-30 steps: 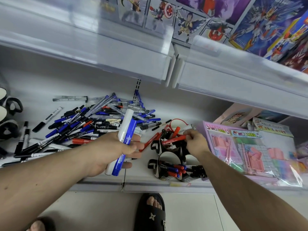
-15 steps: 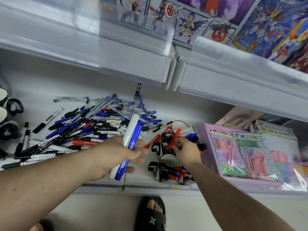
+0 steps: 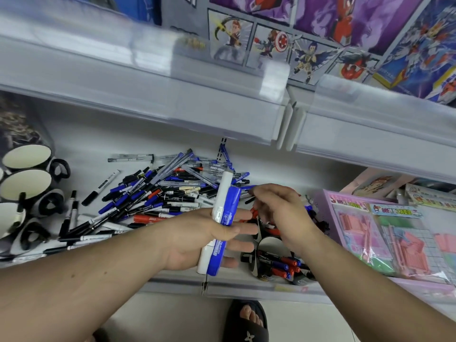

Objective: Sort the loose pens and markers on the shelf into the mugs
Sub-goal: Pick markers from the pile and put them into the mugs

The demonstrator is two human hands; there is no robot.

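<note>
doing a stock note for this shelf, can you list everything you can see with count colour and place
loose pens and markers pile: too many to count, blue, black, red and white, middle of the white shelf
thick blue and white markers: two, held upright in the left hand
empty black mugs with white insides: at least three, left end of the shelf
black mug holding red and blue markers: one, at the shelf's front edge, under the right hand
pink packaged toy sets: several, right end of the shelf
cartoon figure boxes: several, purple and blue, upper shelf
black sandal: one, on the floor
left hand: grips the two thick markers
right hand: fingers curled above the mug, what they pinch is unclear
</note>
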